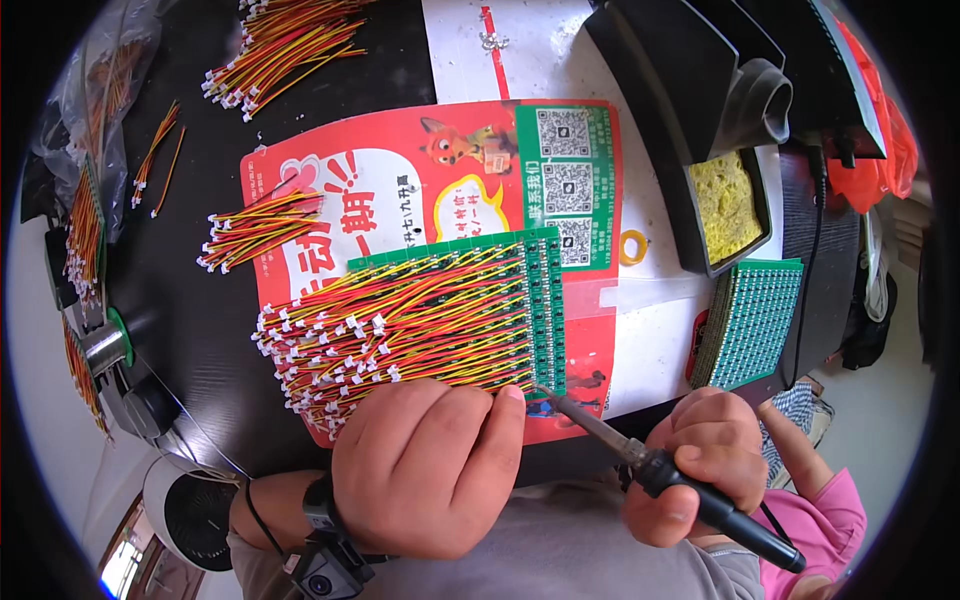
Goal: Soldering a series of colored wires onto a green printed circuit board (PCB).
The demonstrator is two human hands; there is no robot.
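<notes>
My right hand [700, 460] is wrapped round the black handle of a soldering iron [740, 520]. Its metal tip slants up and left to the lower edge of a green circuit board panel [543, 300]. Rows of red, yellow and black wires [440, 310] run left from the panel, ending in small white plugs [300, 350]. Across the lowest wires lies my left hand [425, 465], closed, with fingertips pressed together beside the iron's tip. What they pinch is hidden. A camera [325, 570] is strapped at my left wrist.
Beneath the panel lies a red printed sheet [380, 140]. Loose wire bundles [290, 50] are at the far left, a solder spool [105, 345] at left. On the right stand an iron holder with yellow sponge [733, 210] and stacked green boards [755, 325]. Another person's pink sleeve [820, 530] shows lower right.
</notes>
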